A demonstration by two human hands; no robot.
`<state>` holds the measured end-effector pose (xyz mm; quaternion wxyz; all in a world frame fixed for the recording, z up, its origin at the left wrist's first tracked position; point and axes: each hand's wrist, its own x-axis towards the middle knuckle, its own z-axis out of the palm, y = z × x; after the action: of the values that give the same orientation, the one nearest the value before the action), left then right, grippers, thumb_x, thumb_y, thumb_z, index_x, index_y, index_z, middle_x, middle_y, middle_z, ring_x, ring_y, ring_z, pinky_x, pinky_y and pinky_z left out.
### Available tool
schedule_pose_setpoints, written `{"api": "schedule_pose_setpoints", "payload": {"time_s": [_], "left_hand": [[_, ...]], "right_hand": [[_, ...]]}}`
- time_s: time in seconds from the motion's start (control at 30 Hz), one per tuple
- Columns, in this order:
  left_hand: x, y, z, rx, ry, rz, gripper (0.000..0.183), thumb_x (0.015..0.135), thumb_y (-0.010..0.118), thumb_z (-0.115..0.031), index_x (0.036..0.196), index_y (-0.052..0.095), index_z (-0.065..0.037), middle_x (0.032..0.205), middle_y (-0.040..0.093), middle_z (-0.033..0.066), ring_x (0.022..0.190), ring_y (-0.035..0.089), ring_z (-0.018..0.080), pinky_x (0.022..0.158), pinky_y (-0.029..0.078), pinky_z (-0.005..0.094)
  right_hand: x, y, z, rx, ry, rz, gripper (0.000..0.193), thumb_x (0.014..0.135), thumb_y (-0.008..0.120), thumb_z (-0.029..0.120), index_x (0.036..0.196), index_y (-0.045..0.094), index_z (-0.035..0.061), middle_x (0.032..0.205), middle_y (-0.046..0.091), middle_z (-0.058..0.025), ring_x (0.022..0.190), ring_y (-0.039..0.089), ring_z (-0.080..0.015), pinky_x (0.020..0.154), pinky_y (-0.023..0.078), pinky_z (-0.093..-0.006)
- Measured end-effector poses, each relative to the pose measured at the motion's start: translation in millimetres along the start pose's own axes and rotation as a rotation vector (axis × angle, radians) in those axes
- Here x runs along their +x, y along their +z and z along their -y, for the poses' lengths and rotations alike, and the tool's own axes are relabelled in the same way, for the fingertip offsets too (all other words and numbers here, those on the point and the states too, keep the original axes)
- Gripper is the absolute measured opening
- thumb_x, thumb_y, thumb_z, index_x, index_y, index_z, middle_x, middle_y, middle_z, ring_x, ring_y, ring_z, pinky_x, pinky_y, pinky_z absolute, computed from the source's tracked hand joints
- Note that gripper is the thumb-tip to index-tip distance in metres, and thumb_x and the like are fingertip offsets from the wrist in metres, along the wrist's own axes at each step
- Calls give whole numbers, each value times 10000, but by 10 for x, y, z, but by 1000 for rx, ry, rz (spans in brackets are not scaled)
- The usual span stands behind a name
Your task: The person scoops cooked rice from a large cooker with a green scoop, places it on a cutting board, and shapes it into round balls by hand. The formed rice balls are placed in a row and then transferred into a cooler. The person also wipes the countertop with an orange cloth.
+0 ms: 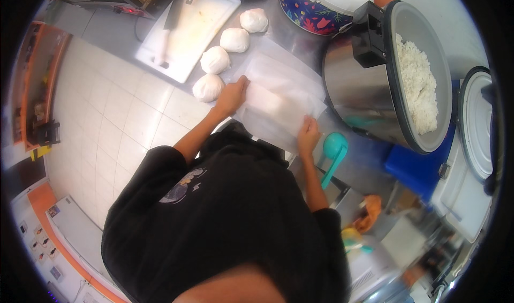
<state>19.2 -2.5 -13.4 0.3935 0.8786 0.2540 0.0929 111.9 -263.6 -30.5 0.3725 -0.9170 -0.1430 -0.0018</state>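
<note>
While the cutting board [206, 22] has four white bundles [215, 60] just to its right, the left hand [233, 97] has its fingers closed on the left edge of filmy white paper [273, 102] over the counter [369, 169], and the right hand [309, 136] pinches its lower right side near the teal scoop [334, 146]; looks like wrapper prep, next probably needs smoothing flat; near edge slants down rightward, long axis too blurry to call
</note>
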Motion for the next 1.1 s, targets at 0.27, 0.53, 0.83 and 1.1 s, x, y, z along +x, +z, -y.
{"api": "schedule_pose_setpoints", "payload": {"time_s": [0.27, 0.53, 0.83, 1.1], "left_hand": [[-154, -98, -390, 210, 317, -102, 479, 840, 668, -356, 1231, 488, -146, 1327, 419, 154, 1271, 350, 366, 988, 290, 534], [-79, 155, -653, 249, 318, 48, 739, 718, 761, -464, 1308, 419, -180, 1432, 329, 105, 1401, 195, 352, 1024, 201, 606], [51, 63, -700, 192, 231, 173, 845, 687, 781, -463, 1377, 354, -228, 1525, 242, 56, 1447, 86, 358, 1008, 185, 667], [67, 94, -676, 384, 672, 87, 369, 732, 737, -284, 1059, 600, -182, 1377, 457, 8, 1430, 217, 247, 1008, 195, 627]], "right_hand": [[401, -62, 209, -19, -265, 57, 432, 763, 721, 229, 1125, 549, 68, 1141, 574, -158, 1068, 508, -357, 914, 381, -463], [1229, 282, 460, -265, -167, 622, 698, 676, 789, 222, 1258, 427, 89, 1117, 553, -159, 1061, 530, -346, 922, 409, -440], [1288, 189, 646, -101, -115, 753, 492, 672, 774, 171, 1108, 572, 67, 855, 642, -159, 853, 624, -336, 801, 489, -400], [385, -2, 744, 9, -230, 634, 249, 919, 523, 150, 1070, 670, 17, 1063, 652, -209, 1027, 599, -365, 925, 433, -427]]}}
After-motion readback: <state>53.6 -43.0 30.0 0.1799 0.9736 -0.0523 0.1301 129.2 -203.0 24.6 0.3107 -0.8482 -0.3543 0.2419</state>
